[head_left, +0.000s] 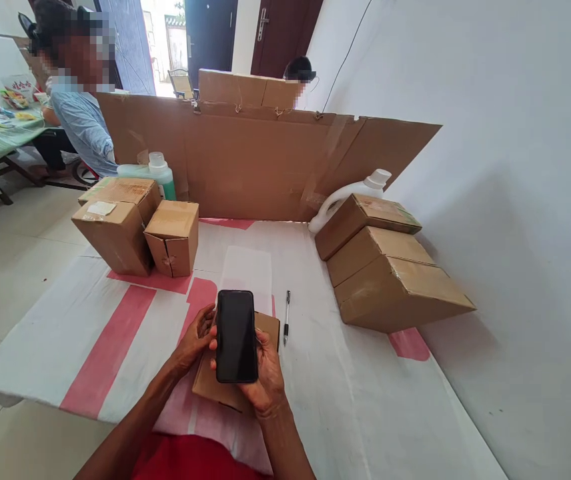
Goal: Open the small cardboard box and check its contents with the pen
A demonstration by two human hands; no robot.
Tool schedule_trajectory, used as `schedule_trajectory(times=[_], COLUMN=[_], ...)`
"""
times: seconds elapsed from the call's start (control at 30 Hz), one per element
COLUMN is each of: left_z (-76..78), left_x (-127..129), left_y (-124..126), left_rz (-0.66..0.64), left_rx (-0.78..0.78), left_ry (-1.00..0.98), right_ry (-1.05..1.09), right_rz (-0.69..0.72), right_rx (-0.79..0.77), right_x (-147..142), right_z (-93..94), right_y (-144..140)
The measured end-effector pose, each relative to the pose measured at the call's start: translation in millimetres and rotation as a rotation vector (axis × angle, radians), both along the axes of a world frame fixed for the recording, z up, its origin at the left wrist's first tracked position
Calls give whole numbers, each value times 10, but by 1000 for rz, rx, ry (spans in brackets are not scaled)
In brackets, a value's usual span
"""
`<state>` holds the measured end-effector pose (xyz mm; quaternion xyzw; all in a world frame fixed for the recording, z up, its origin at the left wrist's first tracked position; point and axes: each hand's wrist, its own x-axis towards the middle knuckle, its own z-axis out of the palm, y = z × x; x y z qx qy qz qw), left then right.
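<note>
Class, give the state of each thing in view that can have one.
Phone: screen dark, held in right hand
Box beneath phone: partly hidden, flaps unclear
Pen: lying on the cloth
Green bottle: capped
White jug: capped
Smaller left box: front flaps nearly closed
Boxes at right: closed
Doorway: open

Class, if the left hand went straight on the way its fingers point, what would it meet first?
Most likely the black phone held in the right hand: the phone's upper left edge lies ahead of the fingers of the left hand. Depth is unclear, so they might pass beneath it.
</note>
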<state>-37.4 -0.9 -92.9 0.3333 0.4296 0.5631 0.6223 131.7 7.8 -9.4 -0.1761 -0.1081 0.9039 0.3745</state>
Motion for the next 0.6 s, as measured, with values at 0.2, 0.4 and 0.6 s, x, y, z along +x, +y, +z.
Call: schedule_trajectory(times=[0.2,0.4,0.6], left_z=[-29,32,33], left_x=[4,26,24], left_y=[-6,-2,-4], left_rz=[0,11,30], left_rx=[2,-17,-24], left_ry=[45,22,37], right_ry=[-17,-45,-52], right_rz=[-58,-33,-73], right_rx=[-12,-12,12], right_x=[12,91,124], right_z=[-37,-61,-14], right_y=[-4,-12,-42])
